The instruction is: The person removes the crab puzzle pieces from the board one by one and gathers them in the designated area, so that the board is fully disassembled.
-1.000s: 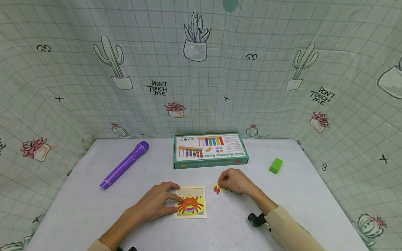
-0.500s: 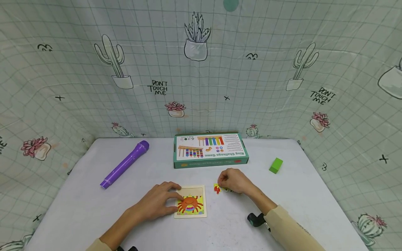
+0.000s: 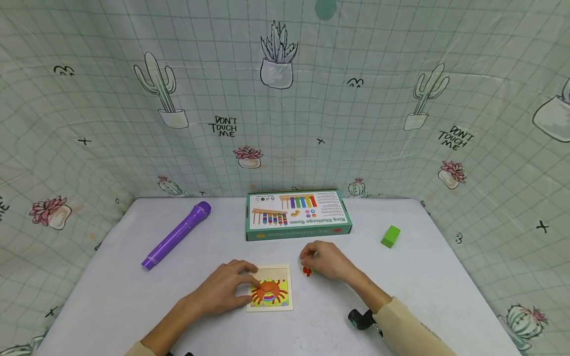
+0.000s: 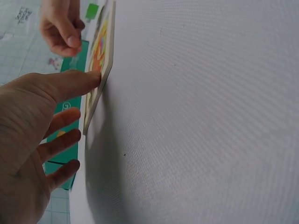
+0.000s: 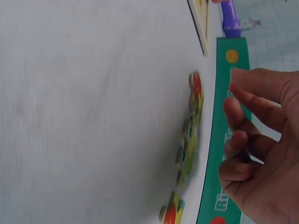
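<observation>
Beside the square wooden jigsaw tray (image 3: 291, 291), my left hand (image 3: 224, 287) rests with its fingers spread. Its thumb touches the tray's edge in the left wrist view. The tray carries an orange crab picture (image 3: 269, 289), with bare wood along its far strip. Right of the tray, my right hand (image 3: 327, 260) hovers over loose jigsaw pieces, and a red bit of one piece (image 3: 307, 271) shows below its fingers. The right wrist view shows several yellow-green pieces (image 5: 188, 149) on the table, apart from the loosely bent fingers. No piece is visible between those fingers.
Behind the hands lies a green Ring Challenge Game box (image 3: 298, 216). A purple toy microphone (image 3: 178, 235) is at the left, and a green block (image 3: 390, 237) at the right. A patterned cloth (image 3: 320, 99) rises behind the white table (image 3: 329, 321).
My right hand has shifted slightly left and lifted from the jigsaw pieces, its fingers parting a little. My left hand and the tray stay in place.
</observation>
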Tool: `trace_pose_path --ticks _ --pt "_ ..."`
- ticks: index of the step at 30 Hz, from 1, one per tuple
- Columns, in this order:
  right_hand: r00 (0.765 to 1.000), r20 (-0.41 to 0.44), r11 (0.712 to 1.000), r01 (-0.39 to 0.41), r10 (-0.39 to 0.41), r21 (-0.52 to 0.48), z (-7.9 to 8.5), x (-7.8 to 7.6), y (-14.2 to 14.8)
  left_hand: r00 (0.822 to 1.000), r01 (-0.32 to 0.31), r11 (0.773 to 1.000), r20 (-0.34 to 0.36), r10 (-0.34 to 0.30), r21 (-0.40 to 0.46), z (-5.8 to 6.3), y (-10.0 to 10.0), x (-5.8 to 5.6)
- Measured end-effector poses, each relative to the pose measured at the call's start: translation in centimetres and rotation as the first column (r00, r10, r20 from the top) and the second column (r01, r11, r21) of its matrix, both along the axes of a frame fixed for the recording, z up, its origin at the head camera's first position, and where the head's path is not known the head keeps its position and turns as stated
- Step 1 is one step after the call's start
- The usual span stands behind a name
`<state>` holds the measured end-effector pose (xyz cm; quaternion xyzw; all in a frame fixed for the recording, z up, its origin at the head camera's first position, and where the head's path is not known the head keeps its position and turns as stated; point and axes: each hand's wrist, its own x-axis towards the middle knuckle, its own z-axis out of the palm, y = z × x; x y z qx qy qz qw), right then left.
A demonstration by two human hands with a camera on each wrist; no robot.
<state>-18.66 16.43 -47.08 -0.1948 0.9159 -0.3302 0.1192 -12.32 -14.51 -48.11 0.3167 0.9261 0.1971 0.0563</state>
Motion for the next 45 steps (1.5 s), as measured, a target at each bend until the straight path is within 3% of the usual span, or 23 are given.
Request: trace_pose_path --ticks 8,14,20,25,30,35,45 --pt "0.99 -0.001 0.99 -0.143 0.143 -0.007 0.3 1.7 -1.6 0.999 0.041 0.999 0.005 -0.041 0.008 0.0 0.2 -0.2" --pt "0.979 0.006 0.979 -0.203 0.203 0.014 0.0 2.6 -2.5 0.998 0.056 0.998 -0.011 -0.056 -0.012 0.0 0.4 0.0" --pt "0.977 -0.008 0.973 -0.214 0.215 0.083 -0.4 3.3 -3.3 0.997 0.072 0.997 -0.003 -0.072 -0.002 0.1 0.8 0.0" --pt "0.973 -0.063 0.959 -0.206 0.222 0.194 -0.3 3.9 -3.9 0.996 0.084 0.996 -0.013 -0.084 -0.007 0.1 1.1 -0.2" --pt "0.972 -0.099 0.954 -0.185 0.213 0.236 -0.3 4.1 -4.1 0.995 0.096 0.995 -0.012 -0.096 0.007 0.0 1.2 -0.2" --pt "0.975 -0.096 0.962 -0.176 0.199 0.21 -0.5 3.9 -4.0 0.993 0.119 0.993 0.008 -0.119 0.02 0.1 1.4 -0.3" --pt "0.988 0.004 0.987 -0.153 0.153 0.056 -1.0 3.4 -3.8 0.99 0.133 0.991 0.037 -0.134 0.033 0.1 1.5 -0.3"
